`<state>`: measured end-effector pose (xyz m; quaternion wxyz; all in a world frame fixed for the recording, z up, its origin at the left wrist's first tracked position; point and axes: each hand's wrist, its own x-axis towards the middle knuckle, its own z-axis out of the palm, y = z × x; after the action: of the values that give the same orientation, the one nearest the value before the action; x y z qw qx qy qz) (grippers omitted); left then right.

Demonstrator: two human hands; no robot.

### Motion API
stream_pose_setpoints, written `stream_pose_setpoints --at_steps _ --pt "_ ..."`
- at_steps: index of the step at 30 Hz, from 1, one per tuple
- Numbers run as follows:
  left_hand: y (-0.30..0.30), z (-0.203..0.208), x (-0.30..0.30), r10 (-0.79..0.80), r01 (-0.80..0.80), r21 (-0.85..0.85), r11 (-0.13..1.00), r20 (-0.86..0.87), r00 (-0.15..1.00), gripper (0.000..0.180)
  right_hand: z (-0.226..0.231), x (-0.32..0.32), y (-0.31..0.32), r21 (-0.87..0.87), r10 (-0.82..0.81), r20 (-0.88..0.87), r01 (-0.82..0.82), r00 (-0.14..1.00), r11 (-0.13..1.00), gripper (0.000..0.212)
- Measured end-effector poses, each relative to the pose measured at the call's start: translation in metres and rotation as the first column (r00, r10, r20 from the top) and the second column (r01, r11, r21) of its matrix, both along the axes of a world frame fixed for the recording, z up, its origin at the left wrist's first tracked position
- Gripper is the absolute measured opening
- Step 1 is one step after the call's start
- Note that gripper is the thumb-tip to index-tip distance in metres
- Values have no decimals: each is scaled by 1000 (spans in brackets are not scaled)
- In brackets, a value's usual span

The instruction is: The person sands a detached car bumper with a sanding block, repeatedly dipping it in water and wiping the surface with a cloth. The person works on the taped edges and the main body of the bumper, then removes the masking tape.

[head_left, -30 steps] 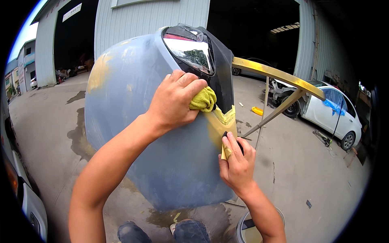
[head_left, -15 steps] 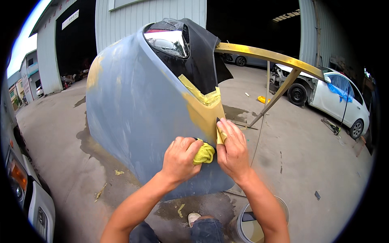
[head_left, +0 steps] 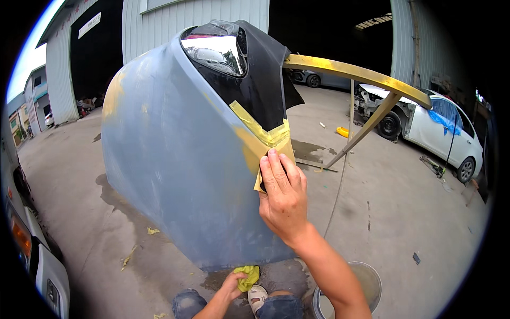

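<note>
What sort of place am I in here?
Probably a car body shop's outdoor yard: a white car stands with its front stripped, a grey panel shows tan patches and yellow tape, and a metal-walled building stands behind.

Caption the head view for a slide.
Right hand holds a black pad against a grey panel; left hand grips a yellow cloth.

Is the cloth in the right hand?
No, the left hand holds the cloth, while the right hand holds a yellow sheet against the panel.
</note>
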<state>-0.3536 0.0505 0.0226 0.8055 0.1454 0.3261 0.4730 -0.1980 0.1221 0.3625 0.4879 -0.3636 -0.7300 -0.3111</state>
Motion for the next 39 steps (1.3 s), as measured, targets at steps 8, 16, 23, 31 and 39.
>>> stream_pose_setpoints --at_steps 8,16,23,31,39 --pt "16 1 21 -126 126 -13 992 -15 992 75 12 -5 4 82 -63 101 55 993 995 53" --pt "22 -18 23 -31 27 87 996 45 999 65 -6 -2 7 90 -81 114 71 990 993 54" --pt "19 -17 27 47 -55 84 995 100 994 56 -26 26 -1 -21 -12 141 15 990 1000 59" --pt "2 -5 69 251 -262 61 963 141 958 48 -13 86 -38 -152 86 -950 -684 301 713 25" --pt "-2 16 82 129 -142 24 990 287 949 53 -15 116 -39 -327 79 -702 -418 708 847 16"
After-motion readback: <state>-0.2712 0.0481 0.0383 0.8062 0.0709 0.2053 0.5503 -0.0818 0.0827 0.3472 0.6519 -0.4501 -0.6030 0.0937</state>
